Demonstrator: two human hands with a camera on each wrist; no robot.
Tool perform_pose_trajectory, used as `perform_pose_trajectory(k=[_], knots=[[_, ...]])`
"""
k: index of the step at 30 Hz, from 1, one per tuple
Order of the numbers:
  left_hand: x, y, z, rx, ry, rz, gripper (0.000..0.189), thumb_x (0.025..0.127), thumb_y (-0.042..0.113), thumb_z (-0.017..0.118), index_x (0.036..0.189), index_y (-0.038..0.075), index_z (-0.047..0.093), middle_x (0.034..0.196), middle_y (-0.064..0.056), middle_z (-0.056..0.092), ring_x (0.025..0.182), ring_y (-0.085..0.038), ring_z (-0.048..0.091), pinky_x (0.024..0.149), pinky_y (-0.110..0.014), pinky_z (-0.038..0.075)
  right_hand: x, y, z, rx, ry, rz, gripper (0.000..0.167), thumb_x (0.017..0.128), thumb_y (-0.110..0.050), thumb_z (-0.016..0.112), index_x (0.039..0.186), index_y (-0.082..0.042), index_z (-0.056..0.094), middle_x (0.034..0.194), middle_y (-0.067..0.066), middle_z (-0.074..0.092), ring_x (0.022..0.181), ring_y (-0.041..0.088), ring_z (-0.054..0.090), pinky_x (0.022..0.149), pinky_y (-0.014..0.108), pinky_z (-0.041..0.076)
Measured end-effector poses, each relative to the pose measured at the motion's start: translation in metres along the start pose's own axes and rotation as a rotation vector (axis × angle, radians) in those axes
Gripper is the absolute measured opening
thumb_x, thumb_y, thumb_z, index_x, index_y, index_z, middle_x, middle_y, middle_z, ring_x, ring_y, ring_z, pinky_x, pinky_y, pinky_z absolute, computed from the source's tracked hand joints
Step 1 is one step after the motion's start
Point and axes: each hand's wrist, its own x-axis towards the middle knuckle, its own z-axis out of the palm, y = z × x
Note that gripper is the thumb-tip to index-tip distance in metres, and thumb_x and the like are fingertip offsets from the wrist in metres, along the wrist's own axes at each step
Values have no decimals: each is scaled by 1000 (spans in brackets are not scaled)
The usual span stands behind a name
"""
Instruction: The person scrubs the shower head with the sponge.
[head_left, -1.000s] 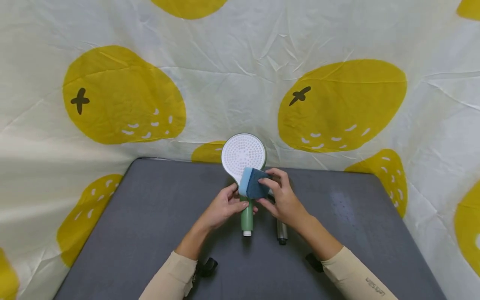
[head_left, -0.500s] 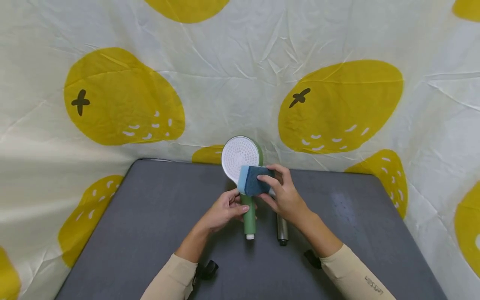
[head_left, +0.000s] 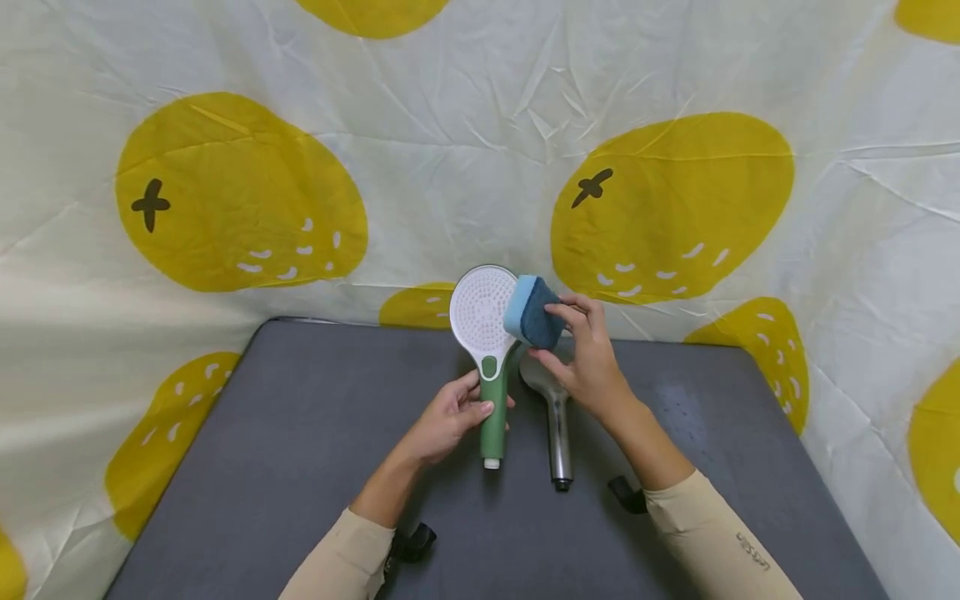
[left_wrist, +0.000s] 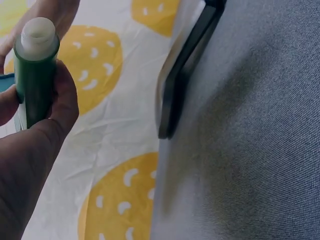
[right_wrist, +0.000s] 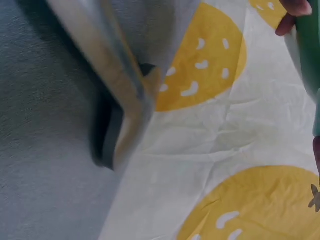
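My left hand (head_left: 448,417) grips the green handle of a handheld shower head (head_left: 492,417), its white nozzle face turned toward me and the handle pointing down. In the left wrist view the handle's white threaded end (left_wrist: 37,40) shows close up, with fingers around the green part. Between thumb and fingers, my right hand (head_left: 592,358) pinches a sponge (head_left: 540,312), light blue on one side and dark blue on the other. The sponge's light edge overlaps the right rim of the nozzle face; whether it touches cannot be told. Only a little of the right hand's fingers shows in the right wrist view.
A second, metallic grey shower head (head_left: 558,425) lies on the dark grey table (head_left: 337,467), just right of the green one. It looms large in the right wrist view. Behind the table hangs a white cloth (head_left: 465,200) printed with yellow fruit.
My right hand has moved the sponge up and right, from the top of the handle to the rim of the nozzle face. The left hand keeps its grip, and the shower head has tilted slightly.
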Motion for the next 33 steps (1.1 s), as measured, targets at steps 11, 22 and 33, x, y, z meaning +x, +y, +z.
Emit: perform_pose_trajectory(k=[11, 22, 33], knots=[[3, 5, -3, -80, 9, 31, 51, 106, 0, 49, 153, -11, 30, 120, -42, 56, 88, -19, 73, 82, -32, 63, -22, -5, 12, 14, -143, -85, 71, 73, 0, 92, 132, -4, 54, 135, 29, 41, 119, 41, 56, 88, 52, 58], [3, 9, -9, -104, -40, 47, 55, 106, 0, 50, 155, -8, 29, 123, -16, 64, 88, -22, 72, 82, -33, 63, -34, -10, 9, -2, -176, -194, 66, 79, -12, 90, 136, -6, 57, 135, 32, 44, 116, 43, 60, 86, 50, 61], [-3, 10, -7, -56, -58, 2, 59, 105, 1, 52, 158, -5, 27, 124, -50, 51, 92, -25, 73, 88, -36, 63, -2, -7, -20, -34, -88, -73, 68, 82, -3, 86, 142, -5, 53, 141, 32, 42, 124, 43, 53, 91, 54, 55]])
